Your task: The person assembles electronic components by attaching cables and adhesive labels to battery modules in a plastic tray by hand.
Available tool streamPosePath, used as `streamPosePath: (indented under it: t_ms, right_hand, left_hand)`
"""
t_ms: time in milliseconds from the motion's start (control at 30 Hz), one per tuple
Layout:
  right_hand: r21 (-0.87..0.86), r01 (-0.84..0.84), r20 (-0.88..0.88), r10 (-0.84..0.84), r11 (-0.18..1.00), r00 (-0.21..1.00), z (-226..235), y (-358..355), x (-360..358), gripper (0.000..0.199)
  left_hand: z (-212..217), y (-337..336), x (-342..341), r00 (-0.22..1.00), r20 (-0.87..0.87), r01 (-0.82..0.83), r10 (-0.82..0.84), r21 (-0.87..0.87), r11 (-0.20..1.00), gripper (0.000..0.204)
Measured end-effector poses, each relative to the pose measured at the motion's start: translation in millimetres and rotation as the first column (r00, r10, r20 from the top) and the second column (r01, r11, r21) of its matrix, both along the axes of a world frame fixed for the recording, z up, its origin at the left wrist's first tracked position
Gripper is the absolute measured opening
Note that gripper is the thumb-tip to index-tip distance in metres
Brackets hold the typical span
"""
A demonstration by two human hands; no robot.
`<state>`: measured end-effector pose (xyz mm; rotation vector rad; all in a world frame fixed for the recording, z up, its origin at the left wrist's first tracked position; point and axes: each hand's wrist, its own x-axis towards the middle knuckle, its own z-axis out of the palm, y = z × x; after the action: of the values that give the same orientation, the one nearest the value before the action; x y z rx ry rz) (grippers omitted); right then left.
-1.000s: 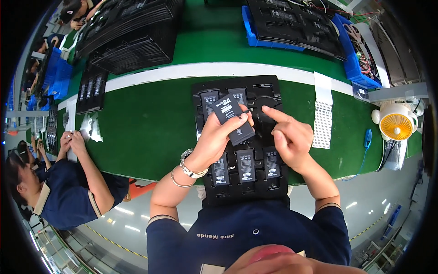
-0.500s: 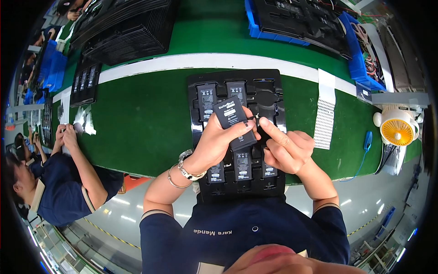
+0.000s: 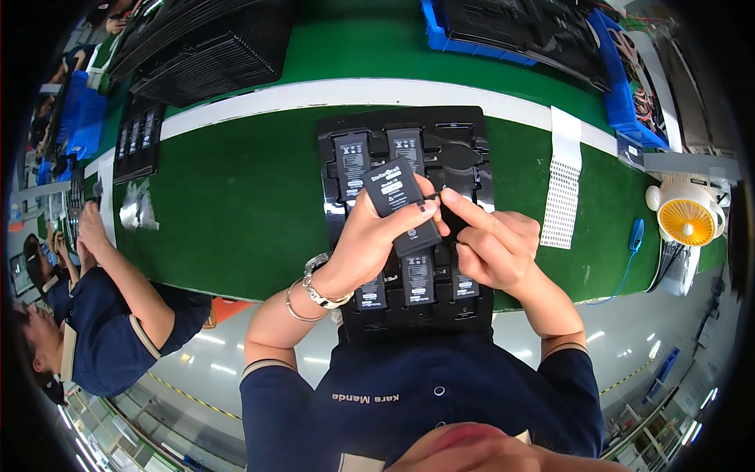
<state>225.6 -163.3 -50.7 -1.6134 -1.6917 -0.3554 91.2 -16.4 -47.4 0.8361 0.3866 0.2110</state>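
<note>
My left hand holds a flat black phone battery, thumb across its printed face and fingers behind it. A short connector tab sticks out at the battery's right side. Against the tab's end rests the stretched index fingertip of my right hand, whose other fingers are curled with nothing visible in them. Beneath both hands lies a black plastic tray with moulded pockets. Several batteries of the same kind sit in it, some partly hidden by my hands; a pocket at its upper right holds none.
A strip of printed labels lies right of the tray, near a blue corded object and a yellow-and-white fan. Stacked black trays and blue bins stand beyond the white strip. At left a co-worker sits by the bench.
The right index fingertip has shifted slightly left, onto the connector tab. My left hand still holds the battery. The co-worker's hands have moved left, and the whole view has shifted a little.
</note>
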Motion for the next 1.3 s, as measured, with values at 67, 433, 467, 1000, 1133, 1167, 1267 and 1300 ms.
streamPosePath:
  t_ms: [67, 433, 467, 1000, 1133, 1167, 1267, 1300]
  right_hand:
    - [-0.012, -0.031, -0.098, 0.029, 0.999, 0.995, 0.0, 1.0, 0.5, 0.018]
    - [-0.219, -0.08, -0.671, -0.09, 0.972, 0.736, 20.1, -5.3, 11.5, 0.01]
    - [-0.27, -0.098, -0.747, -0.144, 0.958, 0.65, 20.4, -4.5, 11.2, 0.01]
    - [-0.479, -0.159, -0.753, -0.311, 0.863, 0.579, 10.4, 0.4, 1.9, 0.011]
    - [-0.485, -0.163, -0.757, -0.318, 0.859, 0.571, 8.8, 0.9, 2.1, 0.011]
    - [-0.504, -0.173, -0.749, -0.328, 0.846, 0.576, 8.7, 0.8, 2.9, 0.011]
    - [-0.5, -0.182, -0.757, -0.326, 0.847, 0.566, 7.8, 1.7, 1.7, 0.011]
    - [-0.473, -0.176, -0.774, -0.312, 0.863, 0.552, 7.3, 2.1, 1.0, 0.011]
  left_hand:
    - [0.2, 1.3, 0.1, 1.0, -0.013, 0.002, -0.002, -0.016, 1.0, 0.014]
    - [2.3, 6.9, 1.5, 0.984, -0.126, 0.15, -0.123, 0.233, 0.961, 0.019]
    - [-1.0, 5.6, 2.1, 0.986, -0.113, 0.142, -0.119, 0.224, 0.964, 0.019]
    - [-2.9, 7.9, 8.3, 0.967, -0.198, 0.22, -0.161, 0.33, 0.918, 0.015]
    - [-3.2, 7.6, 7.1, 0.964, -0.212, 0.228, -0.16, 0.353, 0.907, 0.014]
    - [-2.8, 7.7, 7.1, 0.964, -0.213, 0.227, -0.159, 0.348, 0.909, 0.014]
    - [-3.4, 7.2, 7.3, 0.961, -0.23, 0.23, -0.154, 0.355, 0.906, 0.014]
    - [-4.3, 6.3, 7.6, 0.966, -0.221, 0.214, -0.137, 0.373, 0.903, 0.014]
